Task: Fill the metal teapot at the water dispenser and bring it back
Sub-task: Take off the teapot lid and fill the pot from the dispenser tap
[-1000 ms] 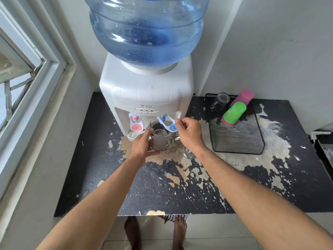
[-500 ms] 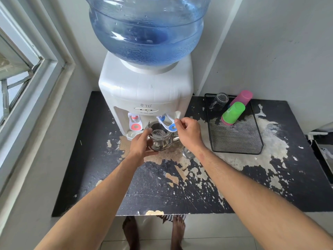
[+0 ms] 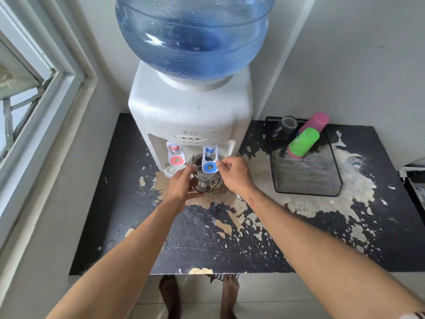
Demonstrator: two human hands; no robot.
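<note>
Head view, looking down over two bare forearms. A white water dispenser (image 3: 190, 116) stands at the back of a black tabletop (image 3: 207, 238) whose coating has flaked off in pale patches. A large blue water bottle (image 3: 193, 35) sits upside down on top of it. The front panel reads "TD" beside a small logo; the tiny words under its three lights are too small to read.

Two taps hang from the front: one with a red button (image 3: 176, 156) on the left, one with a blue button (image 3: 209, 160) on the right. The metal teapot (image 3: 205, 180) rests on the tabletop directly under the blue tap, lid off, a perforated strainer visible inside.

The left hand (image 3: 181, 185) has its grip clamped around the teapot's left side. The right hand (image 3: 234, 172) has its fingers closed, and seems to pinch the blue tap's lever, though contact is hard to confirm.

To the right, a black mesh tray (image 3: 305, 178) holds a green cup (image 3: 303, 141), a pink cup (image 3: 316, 122) and a clear glass mug (image 3: 285, 126), all lying tilted. Bare feet (image 3: 170, 295) show on the floor below.
</note>
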